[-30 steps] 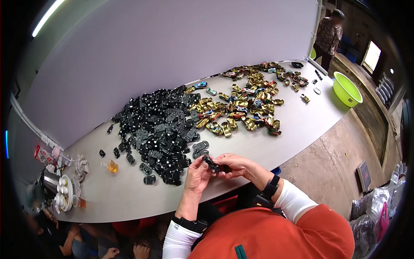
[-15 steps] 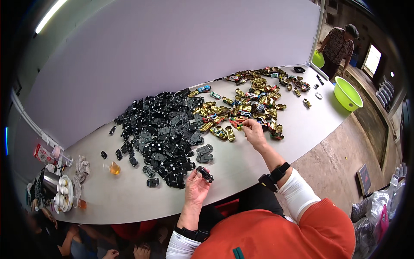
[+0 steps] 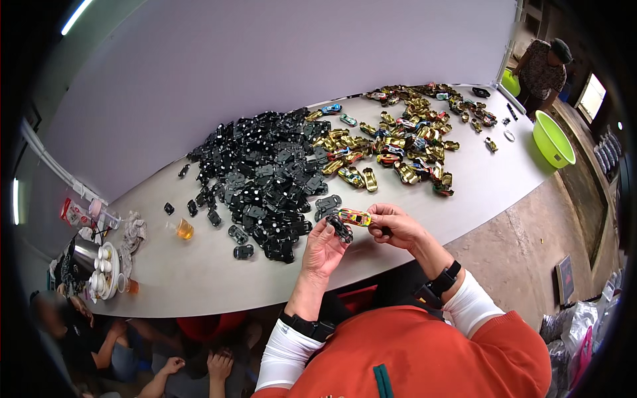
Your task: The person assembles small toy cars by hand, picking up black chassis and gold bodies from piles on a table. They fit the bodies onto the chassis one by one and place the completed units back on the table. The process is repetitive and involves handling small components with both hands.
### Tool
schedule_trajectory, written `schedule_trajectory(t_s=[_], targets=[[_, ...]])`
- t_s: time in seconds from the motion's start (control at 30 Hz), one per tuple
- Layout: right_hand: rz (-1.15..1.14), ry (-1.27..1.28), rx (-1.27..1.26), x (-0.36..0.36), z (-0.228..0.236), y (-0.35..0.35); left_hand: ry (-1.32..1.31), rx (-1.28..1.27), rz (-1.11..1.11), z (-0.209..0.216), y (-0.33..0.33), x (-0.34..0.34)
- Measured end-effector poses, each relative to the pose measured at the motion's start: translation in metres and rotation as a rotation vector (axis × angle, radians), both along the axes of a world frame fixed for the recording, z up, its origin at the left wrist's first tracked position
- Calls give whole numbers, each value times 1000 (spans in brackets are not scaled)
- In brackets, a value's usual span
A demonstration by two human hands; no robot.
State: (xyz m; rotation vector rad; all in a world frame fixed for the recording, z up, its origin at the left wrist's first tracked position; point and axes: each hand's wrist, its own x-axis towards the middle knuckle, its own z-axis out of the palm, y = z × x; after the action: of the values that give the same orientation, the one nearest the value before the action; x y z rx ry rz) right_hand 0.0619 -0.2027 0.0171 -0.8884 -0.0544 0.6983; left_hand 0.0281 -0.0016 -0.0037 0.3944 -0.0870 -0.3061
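Observation:
Above the table's near edge, my left hand [image 3: 322, 251] is closed round a black toy car chassis [image 3: 340, 229], its wheels showing. Close beside it, my right hand [image 3: 397, 227] pinches a red and yellow toy car body [image 3: 354, 217] by one end. The body's other end comes up to the chassis; whether they touch I cannot tell. Beyond my left hand spreads a large heap of black chassis [image 3: 265, 169], with a few loose grey-black ones at its near side. A pile of gold and coloured car bodies [image 3: 405, 139] lies farther off to the right.
A lime-green basin [image 3: 553, 140] stands by the table's right end, near a standing person [image 3: 541, 73]. At the left are a cup of amber drink [image 3: 184, 229], a crumpled cloth [image 3: 134, 232] and a tray of white cups [image 3: 114, 262]. Other people sit at lower left.
My right hand has come back from the coloured pile with a red and yellow car body, up to the chassis in my left hand. The whole view has shifted slightly.

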Motion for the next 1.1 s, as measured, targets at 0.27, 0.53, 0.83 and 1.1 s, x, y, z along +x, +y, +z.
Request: schedule_trajectory(t_s=[0.27,0.53,0.83,1.1], targets=[[-400,-903,-810,-3,-4,7,-10,34,91,-3,-6,-4],[-304,-1331,-1061,-2,1,9,11,116,43,-21,-20,10],[-695,-1218,-1132,23,2,-21,32,281,95,-4,-34,23],[-188,-470,-495,-16,33,4,-23,153,70,-9,-1,11]])
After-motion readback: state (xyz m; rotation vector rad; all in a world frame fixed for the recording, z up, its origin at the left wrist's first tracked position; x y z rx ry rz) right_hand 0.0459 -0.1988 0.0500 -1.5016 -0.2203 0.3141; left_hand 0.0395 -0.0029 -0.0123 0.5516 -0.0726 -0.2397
